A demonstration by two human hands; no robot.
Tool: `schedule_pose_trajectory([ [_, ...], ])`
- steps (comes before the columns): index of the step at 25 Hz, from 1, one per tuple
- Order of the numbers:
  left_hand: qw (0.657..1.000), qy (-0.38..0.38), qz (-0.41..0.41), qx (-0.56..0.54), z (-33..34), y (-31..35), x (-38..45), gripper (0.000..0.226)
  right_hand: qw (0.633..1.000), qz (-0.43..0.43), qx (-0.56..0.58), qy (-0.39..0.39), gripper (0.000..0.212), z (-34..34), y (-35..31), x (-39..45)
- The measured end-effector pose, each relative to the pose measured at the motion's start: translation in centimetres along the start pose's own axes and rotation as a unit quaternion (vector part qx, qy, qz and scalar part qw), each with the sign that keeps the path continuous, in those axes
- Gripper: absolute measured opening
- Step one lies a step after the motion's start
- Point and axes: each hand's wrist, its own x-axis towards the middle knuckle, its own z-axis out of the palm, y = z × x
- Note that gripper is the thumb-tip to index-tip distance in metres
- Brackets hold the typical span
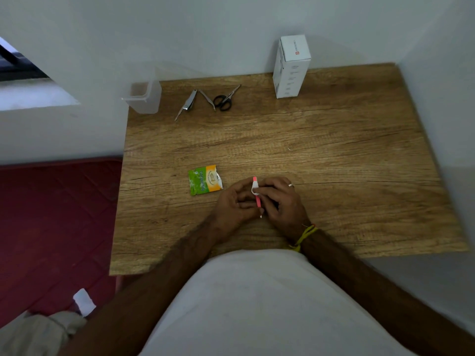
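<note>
Lengthwise, pink stick (pixel 257 200) points toward wall (pixel 231 34); left hand (pixel 235 204), right hand (pixel 284 201) grip.

A thin pink stick (pixel 257 200) stands nearly upright over the table's near middle, held between the left hand (pixel 235 205) and the right hand (pixel 282 201); fingers of both hands close on its middle; its pink top pokes above them, its pale tip points down toward the person; a white strip (pixel 254 188) curls round its upper part, bent into a loop.

Wooden table (pixel 334 150), white walls (pixel 205 29)
</note>
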Motion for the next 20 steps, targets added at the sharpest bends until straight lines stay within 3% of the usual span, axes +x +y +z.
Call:
schedule_pose_trajectory([
  [9,0.999,-0.028,-0.003,-0.024,-0.2,0.3,-0.3,0.081,1.000,-0.009,0.000,-0.011,0.022,-0.4,-0.2,-1.1],
  [12,0.996,-0.035,-0.022,-0.075,-0.5,0.3,-0.2,0.063,1.000,-0.007,-0.004,-0.011,0.022,-0.6,-0.2,-1.3],
  [15,0.989,0.014,-0.062,-0.133,-0.1,0.9,0.1,0.034,0.999,-0.029,-0.003,-0.019,0.020,-0.8,-0.3,-1.5],
  [20,0.988,0.105,-0.085,-0.082,1.2,1.7,1.1,0.025,0.999,-0.038,-0.010,-0.025,0.019,-0.8,-0.6,-1.7],
])
